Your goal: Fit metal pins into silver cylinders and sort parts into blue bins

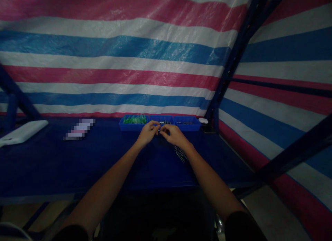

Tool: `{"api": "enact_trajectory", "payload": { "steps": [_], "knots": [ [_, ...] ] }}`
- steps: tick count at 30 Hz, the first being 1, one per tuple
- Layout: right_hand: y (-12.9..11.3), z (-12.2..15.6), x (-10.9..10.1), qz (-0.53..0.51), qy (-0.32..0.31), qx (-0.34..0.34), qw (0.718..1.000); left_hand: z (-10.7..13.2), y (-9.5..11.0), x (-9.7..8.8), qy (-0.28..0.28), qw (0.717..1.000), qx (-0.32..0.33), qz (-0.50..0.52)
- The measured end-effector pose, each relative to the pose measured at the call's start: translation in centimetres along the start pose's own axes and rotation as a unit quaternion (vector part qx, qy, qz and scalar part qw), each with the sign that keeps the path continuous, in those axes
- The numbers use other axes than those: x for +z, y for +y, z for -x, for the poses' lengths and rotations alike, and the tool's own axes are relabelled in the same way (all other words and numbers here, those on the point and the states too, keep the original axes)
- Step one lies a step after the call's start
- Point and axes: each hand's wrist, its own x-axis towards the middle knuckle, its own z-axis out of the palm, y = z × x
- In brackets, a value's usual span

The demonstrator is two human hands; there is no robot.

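Observation:
Both my arms reach out over a dark blue table [77, 161]. My left hand [148, 132] and my right hand [173, 133] meet fingertip to fingertip, each pinched on a small thin metal piece [159, 130] between them. Just beyond them stands a row of blue trays: the left tray [134, 124] holds green pieces, the middle tray [162, 121] and the right tray [187, 124] hold small dark metal parts. A little pile of thin metal pins [180, 153] lies on the table beside my right wrist.
A white flat device [23, 131] lies at the far left of the table. A small pale packet [79, 129] sits left of the trays. A white object [203, 120] rests by the right tray. Striped tarpaulin and dark blue frame bars [228, 68] close in the back and right.

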Motion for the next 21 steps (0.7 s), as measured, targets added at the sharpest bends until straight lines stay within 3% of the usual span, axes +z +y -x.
{"api": "enact_trajectory", "payload": {
  "steps": [6, 9, 12, 15, 18, 21],
  "knots": [
    [1.5, 0.0, -1.1, 0.075, 0.032, 0.002, 0.997, 0.7, -0.5, 1.6, -0.028, 0.997, 0.008, -0.075],
    [3.7, -0.1, -2.9, 0.114, 0.130, 0.066, 0.983, 1.6, -0.1, 2.4, -0.077, 0.985, 0.025, -0.152],
    [6.5, -0.2, -4.0, 0.184, 0.229, 0.169, 0.941, 2.7, 1.0, 3.4, -0.163, 0.937, 0.146, -0.271],
    [8.5, -0.2, -3.9, 0.214, 0.243, 0.218, 0.921, 3.4, 2.2, 5.2, -0.255, 0.877, 0.221, -0.341],
    [9.0, -0.1, -3.4, 0.183, 0.251, 0.199, 0.929, 3.2, 2.6, 7.4, -0.334, 0.841, 0.205, -0.373],
    [8.9, -0.1, -3.0, 0.132, 0.240, 0.168, 0.947, 2.3, 2.2, 9.3, -0.349, 0.839, 0.161, -0.386]
  ]
}}
